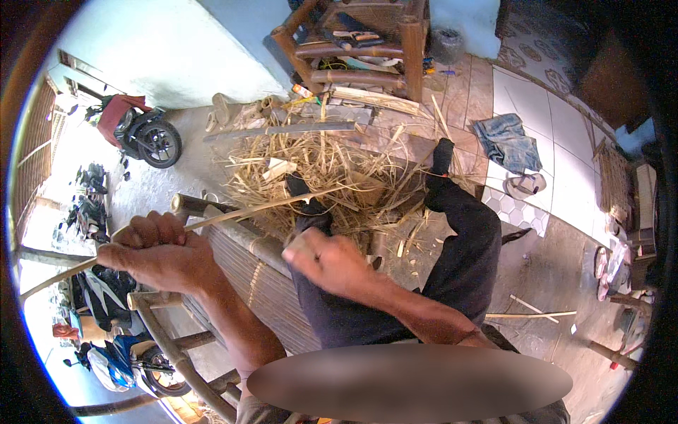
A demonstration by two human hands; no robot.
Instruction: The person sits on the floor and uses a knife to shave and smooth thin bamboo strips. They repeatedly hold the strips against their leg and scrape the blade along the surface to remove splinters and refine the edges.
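My left hand [159, 251] is closed round a long, thin bamboo strip [261, 206]. One end of the strip sticks out past the fist to the lower left. Its other end reaches up and right, over the shavings. Nearer the middle, above my thigh, my right hand [330, 263] is curled into a fist, slightly blurred. Whatever it may hold is hidden by the fingers. The strip passes beyond this hand, and I cannot tell whether they touch. A heap of bamboo shavings [367, 159] covers the floor round my feet.
A bamboo bench [258, 283] stands under and left of me. Farther off are a flat plank [282, 131], a bamboo chair [353, 51] with tools on it, denim cloth [507, 141] and a sandal [525, 185]. Motorbikes [157, 141] stand at left; loose strips [530, 315] lie at right.
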